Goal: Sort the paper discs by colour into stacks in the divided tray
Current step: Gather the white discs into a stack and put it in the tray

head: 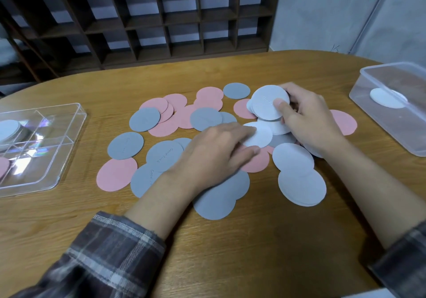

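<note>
Plaid flannel in dark plum and grey, crossed by pale cream lines: my left sleeve (103,258) fills the frame's lower left, my right sleeve (401,260) the lower right edge. My left hand (214,152) and right hand (309,122) are bare.

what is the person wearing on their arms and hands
The left hand and right hand are bare, with no gloves or watch showing. Each arm wears a checked shirt sleeve, dark brownish-purple and grey with pale lines. The left sleeve and right sleeve end partway up the forearm.
</note>
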`<state>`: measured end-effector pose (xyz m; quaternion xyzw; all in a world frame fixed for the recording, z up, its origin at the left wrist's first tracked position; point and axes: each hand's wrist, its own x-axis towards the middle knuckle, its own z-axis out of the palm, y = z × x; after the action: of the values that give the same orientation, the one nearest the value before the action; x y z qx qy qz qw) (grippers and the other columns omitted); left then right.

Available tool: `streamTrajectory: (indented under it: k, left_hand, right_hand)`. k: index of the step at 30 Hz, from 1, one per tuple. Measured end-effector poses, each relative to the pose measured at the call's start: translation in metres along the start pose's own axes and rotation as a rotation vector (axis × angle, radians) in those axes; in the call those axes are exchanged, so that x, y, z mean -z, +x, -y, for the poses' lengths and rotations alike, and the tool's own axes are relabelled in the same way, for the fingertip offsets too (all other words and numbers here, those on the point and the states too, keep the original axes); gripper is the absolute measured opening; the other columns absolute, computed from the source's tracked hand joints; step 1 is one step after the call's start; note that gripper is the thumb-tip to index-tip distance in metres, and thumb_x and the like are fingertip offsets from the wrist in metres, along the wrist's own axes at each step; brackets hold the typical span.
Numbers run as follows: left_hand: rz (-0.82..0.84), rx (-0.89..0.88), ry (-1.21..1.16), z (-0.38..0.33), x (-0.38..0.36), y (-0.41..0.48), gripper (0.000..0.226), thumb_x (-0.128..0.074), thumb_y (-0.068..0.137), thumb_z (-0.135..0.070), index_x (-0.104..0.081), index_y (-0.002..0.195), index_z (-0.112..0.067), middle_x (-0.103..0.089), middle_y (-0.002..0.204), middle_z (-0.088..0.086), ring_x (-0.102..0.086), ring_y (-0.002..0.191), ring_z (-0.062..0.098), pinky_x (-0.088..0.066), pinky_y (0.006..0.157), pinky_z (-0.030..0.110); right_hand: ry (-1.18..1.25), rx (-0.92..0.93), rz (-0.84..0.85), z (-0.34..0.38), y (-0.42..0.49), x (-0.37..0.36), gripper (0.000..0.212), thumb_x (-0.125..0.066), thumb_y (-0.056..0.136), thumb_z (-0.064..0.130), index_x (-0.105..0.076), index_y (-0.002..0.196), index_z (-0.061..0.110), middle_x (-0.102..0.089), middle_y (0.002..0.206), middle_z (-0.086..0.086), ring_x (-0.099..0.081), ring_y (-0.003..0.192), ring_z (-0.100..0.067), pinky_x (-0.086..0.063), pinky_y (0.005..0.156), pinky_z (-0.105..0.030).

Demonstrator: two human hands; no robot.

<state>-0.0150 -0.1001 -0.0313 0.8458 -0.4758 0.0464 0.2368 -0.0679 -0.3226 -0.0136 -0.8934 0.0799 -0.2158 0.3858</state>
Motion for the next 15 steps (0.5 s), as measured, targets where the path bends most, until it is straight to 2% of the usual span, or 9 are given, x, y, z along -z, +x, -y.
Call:
streamTrajectory:
  k: [3,7,12,15]
  left_hand:
    - [-0.079,0.048,0.025,-0.0003,0.0023,0.0001,0.042,-0.066,0.095,-0.054,-0.067,0.126,-0.027,-0.068,0.107,-0.013,-0.060,0.101,0.011,-0.043,0.072,0.029]
    - [-0.116,0.089,0.033,-0.0023,0.0025,0.0005,0.051,-0.074,0.084,-0.062,-0.069,0.122,-0.028,-0.067,0.102,-0.015,-0.060,0.096,0.010,-0.042,0.068,0.030]
    - [-0.136,0.053,0.092,-0.0018,0.0040,-0.0013,0.039,-0.070,0.087,-0.060,-0.073,0.107,-0.026,-0.071,0.094,-0.013,-0.064,0.087,0.012,-0.044,0.063,0.030]
    - [-0.210,0.015,0.073,-0.0019,0.0052,-0.0021,0.030,-0.058,0.096,-0.048,-0.071,0.092,-0.021,-0.069,0.083,-0.007,-0.064,0.079,0.018,-0.051,0.061,0.039]
  right_hand:
    - [-0.022,0.027,0.039,0.0017,-0.0014,-0.0017,0.022,-0.051,0.104,0.020,-0.065,0.120,0.028,-0.070,0.102,0.003,-0.061,0.088,-0.021,-0.051,0.081,-0.039]
    - [-0.032,0.076,0.106,0.0043,-0.0045,-0.0050,0.023,-0.051,0.105,0.021,-0.065,0.122,0.030,-0.069,0.099,0.005,-0.061,0.089,-0.020,-0.051,0.079,-0.040]
    - [-0.048,0.111,0.156,0.0073,-0.0058,-0.0065,0.024,-0.052,0.105,0.020,-0.066,0.123,0.030,-0.070,0.102,0.004,-0.061,0.093,-0.022,-0.051,0.082,-0.043]
    - [-0.026,0.117,0.170,0.0097,-0.0070,-0.0063,0.026,-0.053,0.104,0.018,-0.067,0.122,0.030,-0.070,0.097,0.004,-0.061,0.089,-0.022,-0.050,0.082,-0.044]
